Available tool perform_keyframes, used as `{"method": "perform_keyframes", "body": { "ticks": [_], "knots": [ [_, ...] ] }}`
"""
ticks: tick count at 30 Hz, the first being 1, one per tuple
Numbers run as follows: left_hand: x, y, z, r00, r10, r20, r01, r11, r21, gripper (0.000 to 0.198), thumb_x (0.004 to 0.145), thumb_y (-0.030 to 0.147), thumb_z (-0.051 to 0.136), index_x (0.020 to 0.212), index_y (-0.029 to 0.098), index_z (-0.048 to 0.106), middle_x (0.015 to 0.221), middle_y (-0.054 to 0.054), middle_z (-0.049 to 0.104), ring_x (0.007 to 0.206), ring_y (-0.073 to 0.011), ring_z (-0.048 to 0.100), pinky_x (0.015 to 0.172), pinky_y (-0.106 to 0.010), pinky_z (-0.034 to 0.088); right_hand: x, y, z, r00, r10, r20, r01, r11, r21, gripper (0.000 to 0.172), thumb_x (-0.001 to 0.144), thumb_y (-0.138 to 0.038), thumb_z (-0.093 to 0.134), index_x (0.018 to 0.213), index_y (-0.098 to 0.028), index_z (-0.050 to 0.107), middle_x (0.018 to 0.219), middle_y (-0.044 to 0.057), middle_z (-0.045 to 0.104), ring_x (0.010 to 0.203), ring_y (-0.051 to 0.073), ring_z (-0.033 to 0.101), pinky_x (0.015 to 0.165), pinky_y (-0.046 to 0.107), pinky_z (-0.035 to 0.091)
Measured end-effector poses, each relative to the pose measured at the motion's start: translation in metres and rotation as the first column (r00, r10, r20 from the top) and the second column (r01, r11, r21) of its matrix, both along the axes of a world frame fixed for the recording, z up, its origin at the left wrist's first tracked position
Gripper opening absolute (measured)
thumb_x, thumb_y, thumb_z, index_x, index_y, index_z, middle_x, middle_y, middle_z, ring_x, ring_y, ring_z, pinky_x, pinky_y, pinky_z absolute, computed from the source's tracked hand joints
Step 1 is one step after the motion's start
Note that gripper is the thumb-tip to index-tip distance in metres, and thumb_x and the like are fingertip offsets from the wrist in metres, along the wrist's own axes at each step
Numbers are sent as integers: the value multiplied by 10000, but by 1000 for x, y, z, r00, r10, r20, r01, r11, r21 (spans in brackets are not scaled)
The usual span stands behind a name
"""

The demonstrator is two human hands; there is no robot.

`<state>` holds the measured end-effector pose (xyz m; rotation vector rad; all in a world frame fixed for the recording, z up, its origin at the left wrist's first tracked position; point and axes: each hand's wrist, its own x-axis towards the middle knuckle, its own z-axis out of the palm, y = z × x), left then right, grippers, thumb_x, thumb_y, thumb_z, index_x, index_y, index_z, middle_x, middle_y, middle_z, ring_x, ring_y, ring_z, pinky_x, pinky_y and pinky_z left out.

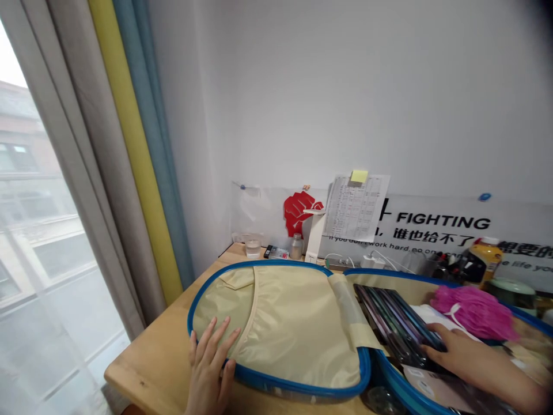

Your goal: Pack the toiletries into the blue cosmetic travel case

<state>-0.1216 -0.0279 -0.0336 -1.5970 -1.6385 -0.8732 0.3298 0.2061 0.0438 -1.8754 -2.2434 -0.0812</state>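
Wooden desktop (151, 363) below, left hand (208, 362) splays over satiny lining (298, 323); right hand (469, 358) curls at glossy slabs (391, 320), grip unclear.

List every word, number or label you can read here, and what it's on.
"FIGHTING": wall banner.
"谁也给不了": same banner.
"想要的": same banner, farther right.
"work hard": same banner, in a smaller, partly covered line.
"life you": same banner, at the right.
Too small or blurred: the print on the paper sheet, the bottle and the small box.
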Motion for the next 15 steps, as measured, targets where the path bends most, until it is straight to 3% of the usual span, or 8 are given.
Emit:
{"method": "perform_keyframes", "body": {
  "ticks": [4,10,15],
  "knots": [
    [-1,-2,-3,1000,9,-27,-10,1000,-24,395,894,271,429,1268,274,558,1344,-50,564,1392,-221,305,1176,-444,66,1,8,-4,1000,-12,-19,10,994,-106,503,724,-465,406,1062,-172,636,971,219,680,714,327,694,735,446,514],
    [-4,2,-7,999,24,-45,-26,998,-50,580,830,585,522,1293,238,545,1378,-121,517,1384,-322,296,1154,-536,68,1,9,3,999,22,-36,-26,993,-113,441,726,-448,405,997,-187,634,770,175,705,707,330,693,704,431,511],
    [-15,23,-2,999,51,15,-49,994,-101,589,796,631,547,1250,257,586,1378,-131,515,1348,-352,348,1119,-599,143,-3,10,8,998,47,-39,-52,990,-130,380,719,-468,424,905,-207,629,719,167,711,693,340,694,686,430,509]
  ]
}}
